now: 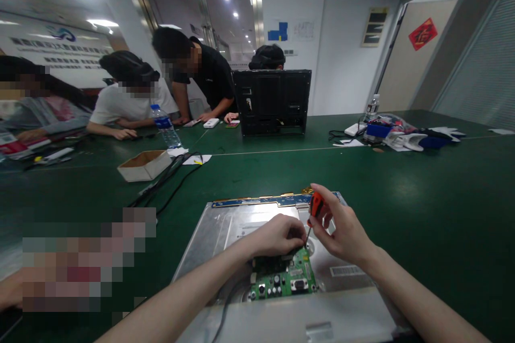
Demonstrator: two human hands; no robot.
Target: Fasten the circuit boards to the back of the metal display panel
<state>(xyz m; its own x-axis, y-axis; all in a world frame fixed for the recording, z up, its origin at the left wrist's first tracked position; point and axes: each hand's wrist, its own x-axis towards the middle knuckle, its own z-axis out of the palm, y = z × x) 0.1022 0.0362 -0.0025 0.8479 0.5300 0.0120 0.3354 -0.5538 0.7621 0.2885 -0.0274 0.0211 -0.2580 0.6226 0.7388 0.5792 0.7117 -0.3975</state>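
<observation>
My right hand (338, 225) is closed around the orange-red and black handle of a screwdriver (316, 206). Its thin shaft slants down to the upper right corner of a green circuit board (295, 273). Close to that tip, my left hand (277, 236) has its fingers curled together over the board's upper edge; whatever they may pinch is hidden. The board lies on the silver metal back of a display panel (217, 241), which rests on the table. Along the panel's far edge runs a narrow blue circuit strip (257, 201).
On the green table (434, 209) stand a shallow open box (145, 166), black cables (173, 171) and a water bottle (164, 127). Farther back is an upright black monitor housing (273, 102). A bagged pile (396, 131) lies right. Several people sit or lean opposite; one blurred area is at left.
</observation>
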